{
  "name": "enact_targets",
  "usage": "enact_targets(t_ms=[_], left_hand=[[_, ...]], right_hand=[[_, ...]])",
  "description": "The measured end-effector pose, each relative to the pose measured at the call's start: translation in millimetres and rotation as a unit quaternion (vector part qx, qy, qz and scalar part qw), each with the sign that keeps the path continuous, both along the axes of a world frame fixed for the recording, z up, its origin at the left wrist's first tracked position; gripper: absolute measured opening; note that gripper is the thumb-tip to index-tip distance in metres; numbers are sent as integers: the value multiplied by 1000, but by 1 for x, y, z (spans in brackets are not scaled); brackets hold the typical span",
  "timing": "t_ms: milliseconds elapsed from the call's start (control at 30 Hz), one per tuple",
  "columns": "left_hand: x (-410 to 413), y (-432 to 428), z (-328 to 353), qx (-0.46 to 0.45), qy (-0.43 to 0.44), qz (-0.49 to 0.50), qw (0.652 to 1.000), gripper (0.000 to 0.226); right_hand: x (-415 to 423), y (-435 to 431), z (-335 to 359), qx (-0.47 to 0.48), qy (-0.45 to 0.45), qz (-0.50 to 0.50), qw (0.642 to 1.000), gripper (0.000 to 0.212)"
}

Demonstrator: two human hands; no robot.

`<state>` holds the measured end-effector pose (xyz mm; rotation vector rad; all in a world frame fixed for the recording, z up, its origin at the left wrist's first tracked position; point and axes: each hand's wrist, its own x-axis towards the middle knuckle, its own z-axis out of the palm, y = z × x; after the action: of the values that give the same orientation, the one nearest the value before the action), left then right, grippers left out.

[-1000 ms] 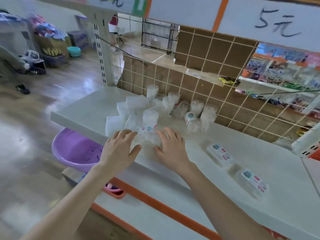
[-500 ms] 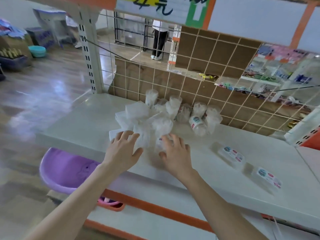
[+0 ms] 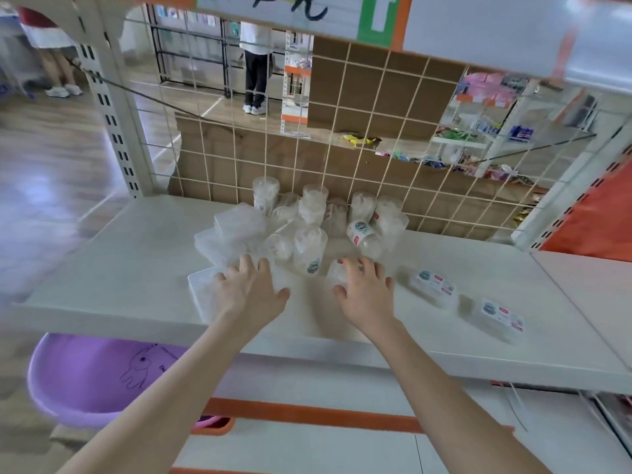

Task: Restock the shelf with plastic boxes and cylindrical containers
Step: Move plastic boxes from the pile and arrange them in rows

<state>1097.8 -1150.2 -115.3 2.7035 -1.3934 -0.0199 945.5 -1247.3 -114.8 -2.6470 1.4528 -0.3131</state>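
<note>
A heap of clear plastic boxes (image 3: 236, 230) and clear cylindrical containers (image 3: 309, 249) lies mid-shelf on the white shelf (image 3: 130, 254), reaching back to the wire grid. My left hand (image 3: 251, 292) rests flat, fingers spread, on a flat clear box (image 3: 201, 285) at the pile's front left. My right hand (image 3: 366, 294) lies palm down with its fingers over a small clear container (image 3: 334, 276) at the pile's front right; whether it grips it is unclear. Two labelled boxes (image 3: 432, 289) (image 3: 497, 318) lie apart to the right.
A wire grid backed with brown cardboard (image 3: 376, 107) closes the shelf's rear. A purple plastic basin (image 3: 92, 374) sits below the shelf at left. A white upright post (image 3: 113, 107) stands at the left end. Two people stand in the aisle beyond.
Both hands have slid forward and apart, pushing the pile toward the grid. The left hand now lies on the flat box, and my view has tilted up and closer.
</note>
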Motion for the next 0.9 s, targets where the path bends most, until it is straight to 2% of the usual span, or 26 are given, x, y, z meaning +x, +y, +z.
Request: enact_targets(t_ms=[167,233,300,367,433,533,600,700,900], left_hand=[[7,1,3,-18,-5,-24,1000,43],[10,3,6,-60,39,-23,997,40],[15,6,10,-120,124,-9,985,39],[19,9,15,-187,236,8,953,36],[23,11,21,-238,354,19,904,37],[29,13,25,-259,521,70,810,31],[31,16,26,-253,582,98,767,30],[32,22,25,-240,609,99,749,41],[27,26,27,-213,631,89,741,52]], right_hand=[[-1,1,0,-29,12,-8,999,46],[2,2,2,-35,8,-3,999,46],[6,5,5,-39,-8,16,999,47],[11,10,9,-39,-33,49,997,47],[16,15,13,-33,-62,84,994,45],[25,25,17,-9,-95,131,987,46],[29,30,18,4,-116,158,981,51],[32,38,19,15,-149,195,969,57],[34,45,17,22,-137,244,960,69]])
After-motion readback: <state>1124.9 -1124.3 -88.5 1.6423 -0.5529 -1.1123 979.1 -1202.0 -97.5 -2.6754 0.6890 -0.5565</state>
